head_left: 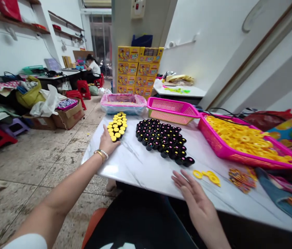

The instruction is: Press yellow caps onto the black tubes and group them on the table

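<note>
White tabletop (130, 169), yellow-topped black pots (116, 130)

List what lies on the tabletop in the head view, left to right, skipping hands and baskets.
Yellow-topped pieces, black pieces, loose yellow rings, patterned pieces, blue fabric.

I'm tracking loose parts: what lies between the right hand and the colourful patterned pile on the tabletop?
In the head view, a few yellow pieces lie on the tabletop between the right hand and the patterned pile.
</note>
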The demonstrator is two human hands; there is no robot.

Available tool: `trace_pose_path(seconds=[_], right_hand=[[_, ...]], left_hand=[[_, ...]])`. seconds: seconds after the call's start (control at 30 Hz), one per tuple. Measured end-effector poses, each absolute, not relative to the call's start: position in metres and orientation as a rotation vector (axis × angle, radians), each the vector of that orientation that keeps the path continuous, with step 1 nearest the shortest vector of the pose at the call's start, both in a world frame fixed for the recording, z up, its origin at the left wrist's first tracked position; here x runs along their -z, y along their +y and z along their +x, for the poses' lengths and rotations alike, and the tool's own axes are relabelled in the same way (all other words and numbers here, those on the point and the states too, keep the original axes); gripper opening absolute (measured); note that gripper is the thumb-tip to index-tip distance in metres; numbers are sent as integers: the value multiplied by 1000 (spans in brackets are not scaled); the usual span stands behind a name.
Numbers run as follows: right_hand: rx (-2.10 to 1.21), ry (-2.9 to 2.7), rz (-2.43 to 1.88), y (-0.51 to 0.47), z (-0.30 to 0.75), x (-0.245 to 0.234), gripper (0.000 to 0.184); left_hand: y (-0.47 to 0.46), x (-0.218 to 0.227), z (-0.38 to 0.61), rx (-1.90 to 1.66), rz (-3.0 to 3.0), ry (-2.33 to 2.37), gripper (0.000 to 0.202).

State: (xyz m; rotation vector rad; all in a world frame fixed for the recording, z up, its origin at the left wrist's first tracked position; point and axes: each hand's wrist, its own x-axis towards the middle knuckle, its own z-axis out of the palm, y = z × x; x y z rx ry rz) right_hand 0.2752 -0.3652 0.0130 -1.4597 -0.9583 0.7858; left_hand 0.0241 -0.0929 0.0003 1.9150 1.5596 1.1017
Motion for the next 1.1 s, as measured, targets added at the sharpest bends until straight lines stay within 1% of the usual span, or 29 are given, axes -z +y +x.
trace_pose_path(seconds=[0.1, 0.17, 0.23, 0.33, 0.43, 0.53, 0.67, 0.73, 0.8, 0.87, 0.97, 1.03, 1.1], right_hand=[[-663, -849, -1561, -402, 293, -8, 57], [-539, -839, -1630, -416, 306, -10, 54], [-375, -882, -1747, -420, 323, -15, 50], [-73, -992, -1907, -408, 349, -23, 44], [178, -1155, -1893, -372, 366, -25, 40], [316, -1329, -1842, -327, 375, -20, 36], [338, -1386, -1889, -297, 380, -14, 24], [384, -1343, -1890, -304, 375, -15, 19], [441, -1298, -1861, -320, 358, -17, 19], [399, -1321, -1809, -336, 329, -18, 18], [157, -1443, -1724, -347, 284, -16, 17], [22, -1495, -1683, -348, 270, -16, 23], [-27, -1501, -1677, -349, 279, -17, 31]], left_hand=[[-90, -8, 24, -1030, 1936, 1628, 133], [-93, -12, 23, -994, 1957, 1632, 136], [-98, -14, 21, -974, 2006, 1678, 139], [-110, -12, 17, -995, 2094, 1707, 139], [-136, -9, 19, -1090, 2140, 1642, 130], [-172, -3, 29, -1094, 2160, 1554, 110], [-217, 4, 39, -1028, 2285, 1365, 74], [-233, 5, 41, -1041, 2328, 1294, 58], [-246, 2, 46, -1045, 2333, 1237, 45], [-256, -2, 57, -996, 2331, 1158, 40], [-263, -10, 86, -892, 2335, 1001, 45], [-263, -13, 106, -844, 2334, 917, 46], [-261, -13, 122, -812, 2338, 874, 40]])
